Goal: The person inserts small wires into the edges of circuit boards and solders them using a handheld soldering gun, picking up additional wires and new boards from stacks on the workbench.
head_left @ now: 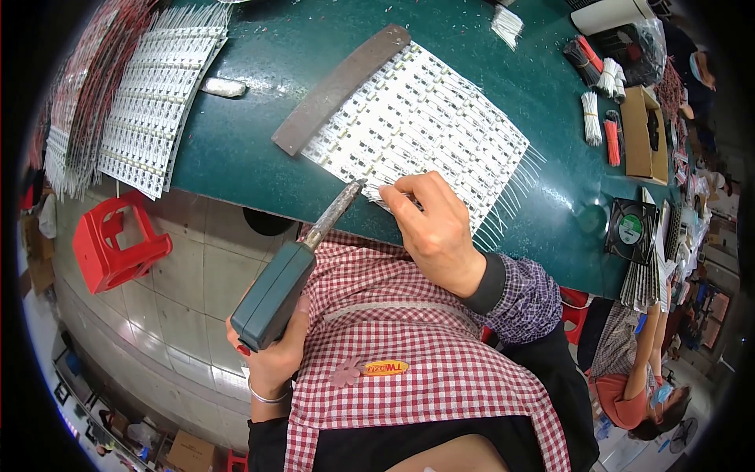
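My left hand is wrapped round the dark green body of a soldering gun. Its metal barrel slants up and away, with the tip at the near edge of a white circuit board panel. Rows of small dark parts cover the panel, and thin white wires stick out along its right side. Over the panel's near edge, my right hand has thumb and forefinger pinched close to the iron's tip. Whatever they hold is too small to make out. A brown curved bar lies along the panel's far left edge.
Stacks of wired white panels stand at the left of the green table. Bundled wires, a cardboard box and a small fan are at the right. A red stool stands left; a co-worker sits lower right.
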Demonstrator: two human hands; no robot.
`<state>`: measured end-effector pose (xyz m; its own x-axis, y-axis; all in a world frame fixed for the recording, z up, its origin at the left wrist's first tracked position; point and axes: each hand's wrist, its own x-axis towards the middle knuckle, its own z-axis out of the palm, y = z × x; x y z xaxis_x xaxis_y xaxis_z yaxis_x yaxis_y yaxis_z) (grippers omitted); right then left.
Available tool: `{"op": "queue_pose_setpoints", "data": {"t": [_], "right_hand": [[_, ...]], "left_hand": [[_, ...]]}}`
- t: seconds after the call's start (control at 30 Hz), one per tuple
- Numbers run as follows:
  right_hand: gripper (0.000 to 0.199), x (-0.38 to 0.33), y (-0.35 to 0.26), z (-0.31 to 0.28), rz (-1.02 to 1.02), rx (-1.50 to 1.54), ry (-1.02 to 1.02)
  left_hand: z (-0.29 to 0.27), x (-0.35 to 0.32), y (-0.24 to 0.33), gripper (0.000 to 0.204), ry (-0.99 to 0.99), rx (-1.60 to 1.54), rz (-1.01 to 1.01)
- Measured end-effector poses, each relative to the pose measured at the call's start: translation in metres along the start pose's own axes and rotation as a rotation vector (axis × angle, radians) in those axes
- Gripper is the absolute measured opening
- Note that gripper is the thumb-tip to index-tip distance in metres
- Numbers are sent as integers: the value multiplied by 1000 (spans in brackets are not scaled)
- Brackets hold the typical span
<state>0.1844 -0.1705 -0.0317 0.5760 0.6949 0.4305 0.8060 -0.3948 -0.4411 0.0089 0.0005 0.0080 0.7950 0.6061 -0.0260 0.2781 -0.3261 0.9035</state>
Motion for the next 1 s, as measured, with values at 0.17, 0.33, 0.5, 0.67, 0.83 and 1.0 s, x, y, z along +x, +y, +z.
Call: {"op": "queue_pose_setpoints", "data": {"t": [0.17, 0.33, 0.5, 0.67, 0.83, 1.0], "right_hand": [[32, 0, 0, 0, 0, 3, -7], [32, 0, -1, -1, 5, 1, -13], [31, 1, -2, -2, 11, -10, -34], [30, 2, -1, -2, 6, -11, -36], [30, 1, -1, -2, 2, -18, -38], [31, 2, -1, -2, -5, -21, -36]], "left_hand": [[0, 0, 0, 16, -8, -9, -16], [-1, 0, 2, 15, -28, -22, -64], [-2, 1, 2, 15, -67, 21, -64], [-3, -2, 1, 17, -61, 15, -98], [-4, -8, -2, 18, -1, 33, -86], [-4, -9, -2, 18, 16, 24, -73]]}}
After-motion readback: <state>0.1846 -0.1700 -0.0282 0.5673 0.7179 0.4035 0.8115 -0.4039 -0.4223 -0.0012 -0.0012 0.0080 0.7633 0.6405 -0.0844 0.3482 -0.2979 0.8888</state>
